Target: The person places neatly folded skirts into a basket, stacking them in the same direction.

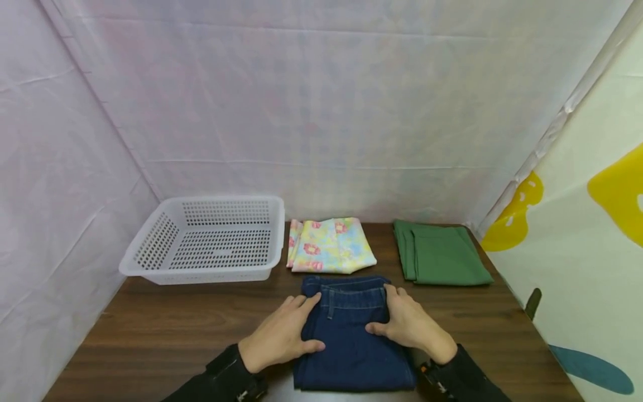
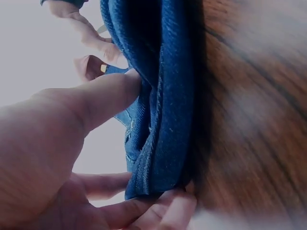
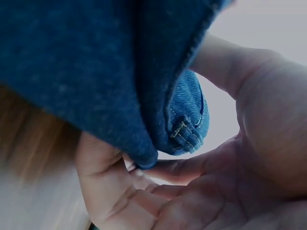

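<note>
A folded pair of dark blue jeans (image 1: 354, 346) lies on the table near the front, waistband and belt loop toward the back. My left hand (image 1: 283, 335) grips its left side; in the left wrist view the thumb presses the layered denim (image 2: 172, 105) and the fingertips (image 2: 180, 206) tuck under the edge. On the opposite side my right hand (image 1: 414, 324) holds the jeans, thumb on top. Seen from the right wrist, its fingers curl beneath the denim fold (image 3: 96, 72), close to a stitched belt loop (image 3: 187, 136).
A white perforated plastic basket (image 1: 201, 276) stands at the back left. Beside it lies a folded floral cloth (image 1: 331, 245) in yellow and pink, just behind the jeans. A folded green cloth (image 1: 447, 254) is at the back right. Pale sheeting (image 1: 311, 111) rises behind the wooden table (image 1: 201, 312).
</note>
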A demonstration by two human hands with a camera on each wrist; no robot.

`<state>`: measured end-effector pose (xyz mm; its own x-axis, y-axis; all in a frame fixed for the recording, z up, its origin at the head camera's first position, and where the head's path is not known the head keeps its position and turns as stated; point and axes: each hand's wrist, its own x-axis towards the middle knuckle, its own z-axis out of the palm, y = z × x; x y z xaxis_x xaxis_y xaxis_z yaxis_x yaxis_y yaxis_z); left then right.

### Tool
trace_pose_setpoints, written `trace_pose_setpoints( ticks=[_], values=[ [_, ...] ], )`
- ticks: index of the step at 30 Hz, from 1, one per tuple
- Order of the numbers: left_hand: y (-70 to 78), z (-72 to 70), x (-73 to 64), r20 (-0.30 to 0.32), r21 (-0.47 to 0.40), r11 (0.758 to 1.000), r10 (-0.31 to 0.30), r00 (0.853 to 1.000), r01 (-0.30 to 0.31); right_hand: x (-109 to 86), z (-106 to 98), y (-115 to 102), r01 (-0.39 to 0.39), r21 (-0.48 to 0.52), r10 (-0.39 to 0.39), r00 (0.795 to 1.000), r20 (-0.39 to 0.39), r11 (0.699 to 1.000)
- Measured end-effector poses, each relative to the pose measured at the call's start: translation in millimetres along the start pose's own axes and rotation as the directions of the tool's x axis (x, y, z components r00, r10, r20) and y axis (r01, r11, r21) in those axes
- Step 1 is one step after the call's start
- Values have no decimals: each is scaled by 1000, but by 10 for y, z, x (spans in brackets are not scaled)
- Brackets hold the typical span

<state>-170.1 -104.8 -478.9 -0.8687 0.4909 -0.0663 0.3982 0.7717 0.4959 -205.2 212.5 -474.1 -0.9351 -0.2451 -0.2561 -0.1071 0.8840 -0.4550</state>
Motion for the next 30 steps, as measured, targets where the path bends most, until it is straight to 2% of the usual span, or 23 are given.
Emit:
trace_pose_setpoints(
  ticks=[7,11,17,20,25,30],
  values=[
    [1,12,20,-15,-107,994,6,1000,-7,12,-10,-20,-5,59,4,1000,25,998],
    [-19,29,44,1,-185,983,-1,1000,1,20,0,-25,-18,107,15,1000,23,994],
    [-39,40,69,9,-238,971,25,1000,-22,33,-8,-31,-17,145,15,1000,14,989],
    [-45,32,70,4,-252,967,36,999,-34,26,-30,-7,22,181,-30,999,41,983],
    [-42,14,69,24,-270,963,16,1000,-9,-21,-79,70,119,281,-150,984,94,952],
    [-30,2,67,30,-286,958,9,1000,0,-36,-127,84,127,296,-165,981,104,947]
  ],
)
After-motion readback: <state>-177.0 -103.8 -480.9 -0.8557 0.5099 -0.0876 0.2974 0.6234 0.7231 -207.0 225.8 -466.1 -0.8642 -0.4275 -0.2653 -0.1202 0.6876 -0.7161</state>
